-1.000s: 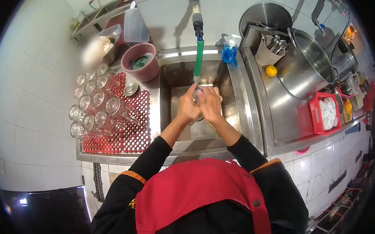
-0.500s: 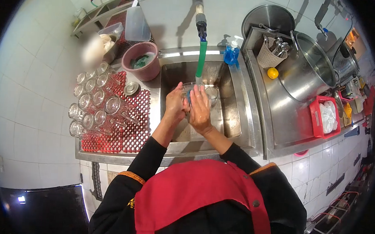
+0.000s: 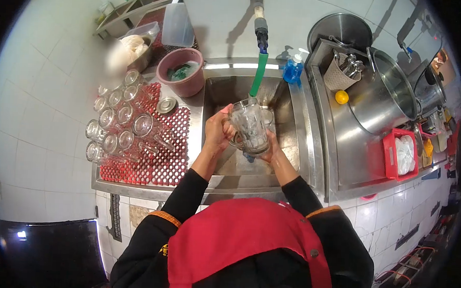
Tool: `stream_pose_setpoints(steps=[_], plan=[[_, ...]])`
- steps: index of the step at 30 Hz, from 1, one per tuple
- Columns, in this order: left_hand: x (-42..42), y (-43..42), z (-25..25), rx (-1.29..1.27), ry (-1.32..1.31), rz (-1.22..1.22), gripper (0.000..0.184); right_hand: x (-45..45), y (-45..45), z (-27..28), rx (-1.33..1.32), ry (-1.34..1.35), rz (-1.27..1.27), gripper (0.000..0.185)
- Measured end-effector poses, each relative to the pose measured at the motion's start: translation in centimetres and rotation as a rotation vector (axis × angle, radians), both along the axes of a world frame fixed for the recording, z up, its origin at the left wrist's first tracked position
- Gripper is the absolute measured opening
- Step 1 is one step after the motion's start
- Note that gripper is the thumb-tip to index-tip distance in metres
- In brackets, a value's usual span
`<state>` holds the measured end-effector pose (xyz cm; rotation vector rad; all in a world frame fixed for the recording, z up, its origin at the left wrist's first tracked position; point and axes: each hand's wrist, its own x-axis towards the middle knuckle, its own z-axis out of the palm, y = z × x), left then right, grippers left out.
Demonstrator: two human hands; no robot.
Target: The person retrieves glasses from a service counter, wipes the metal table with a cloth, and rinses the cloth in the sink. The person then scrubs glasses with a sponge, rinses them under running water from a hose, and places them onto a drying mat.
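Observation:
A clear glass mug (image 3: 250, 125) is tilted over the metal sink (image 3: 286, 164), its mouth near the end of the green hose (image 3: 258, 76). My left hand (image 3: 218, 129) is closed round the handle side of the mug. My right hand (image 3: 272, 148) grips the mug near its thick base, most of its fingers hidden behind the glass. A small bit of something blue (image 3: 249, 158) shows just below the base; what it is I cannot tell. Behind the mug, part of another glass (image 3: 267, 116) is visible in the sink.
Several upside-down glass mugs (image 3: 125, 139) cover the red perforated mat (image 3: 170, 164) on the left, near a metal lid (image 3: 166, 105) and a pink bucket (image 3: 180, 72). Blue soap bottle (image 3: 293, 70) stands behind the sink; a large pot (image 3: 384, 94) and red basket (image 3: 401, 154) are right.
The mug has turned and now shows plainly between my hands, tilted below the hose. My right hand has moved from the mug's mouth area down to its base.

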<state>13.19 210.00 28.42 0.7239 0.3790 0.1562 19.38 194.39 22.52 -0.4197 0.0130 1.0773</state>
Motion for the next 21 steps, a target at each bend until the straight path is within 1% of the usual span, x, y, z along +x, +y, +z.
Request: stream_pose_setpoints(steps=[1, 2, 3, 4, 5, 7, 8, 9, 10, 11, 12, 13, 14, 15, 16, 17, 18, 19, 20, 21], plan=[[0.0, 0.0, -0.3, 0.066, -0.029, 0.043, 0.039, -0.1, -0.3, -0.9, -0.003, 0.045, 0.059, 0.048], [0.2, -0.2, -0.4, 0.129, -0.059, 0.085, 0.036, 0.3, -0.1, -1.7, -0.008, 0.042, 0.062, 0.048], [0.3, -0.4, -0.7, 0.122, -0.06, 0.088, 0.036, 0.6, 0.0, -2.9, -0.054, 0.028, 0.115, 0.046], [0.5, -0.6, -1.0, 0.277, -0.068, 0.131, 0.032, 0.8, 0.2, -4.2, -0.099, 0.015, 0.168, 0.044], [0.6, -0.6, -1.1, 0.434, -0.076, 0.175, 0.03, 1.3, 0.4, -6.5, -0.102, 0.015, 0.172, 0.044], [0.3, -0.1, -1.1, 0.435, -0.12, 0.189, 0.027, 3.1, 0.5, -12.5, -0.571, -0.854, 0.133, 0.04], [0.2, 0.2, -1.2, 0.439, -0.165, 0.198, 0.024, 3.6, 0.6, -13.6, -0.793, -1.299, 0.102, 0.038], [0.2, 0.6, -1.0, 0.436, -0.169, 0.217, 0.024, 3.5, 0.9, -12.1, -0.787, -1.313, 0.114, 0.038], [0.1, 1.2, -0.8, 0.391, -0.098, 0.236, 0.023, 3.4, 0.9, -10.6, -0.99, -1.342, 0.131, 0.037], [0.0, 1.9, -0.6, 0.347, -0.029, 0.258, 0.022, 3.0, 1.1, -7.8, -1.19, -1.368, 0.144, 0.037], [-0.3, 2.6, -0.9, 0.345, -0.038, 0.289, 0.022, 2.5, 1.4, -4.9, -1.39, -1.394, 0.15, 0.038], [-0.7, 3.3, -1.6, 0.364, 0.001, 0.264, 0.021, 2.3, 2.1, -2.9, -1.587, -1.42, 0.148, 0.04], [-0.9, 4.2, -2.5, 0.383, 0.039, 0.242, 0.02, 2.3, 2.7, -1.9, -1.623, -1.49, -0.006, 0.032], [-0.5, 4.5, -3.9, 0.468, 0.046, 0.293, 0.019, 2.4, 2.9, -1.2, -1.54, -1.611, -0.096, 0.026], [-0.2, 4.6, -5.2, 0.461, 0.04, 0.335, 0.019, 2.6, 3.5, -0.2, -1.448, -1.723, -0.184, 0.02], [0.0, 4.7, -6.6, 0.59, 0.011, 0.36, 0.018, 2.2, 4.9, 2.8, -1.421, -1.76, -0.174, 0.02], [0.3, 4.6, -7.2, 0.717, -0.013, 0.381, 0.018, 1.0, 6.3, 7.3, -1.256, -1.808, -0.236, 0.017], [0.5, 4.6, -6.8, 0.709, -0.013, 0.413, 0.018, 0.5, 7.7, 10.2, -1.091, -1.844, -0.292, 0.015], [0.6, 4.5, -6.1, 0.943, 0.103, 0.307, 0.017, 0.9, 9.4, 11.3, -1.071, -1.867, -0.276, 0.015], [0.7, 4.2, -5.7, 1.167, 0.228, 0.188, 0.017, 1.7, 11.5, 12.4, -1.01, -1.982, -0.255, 0.013]])
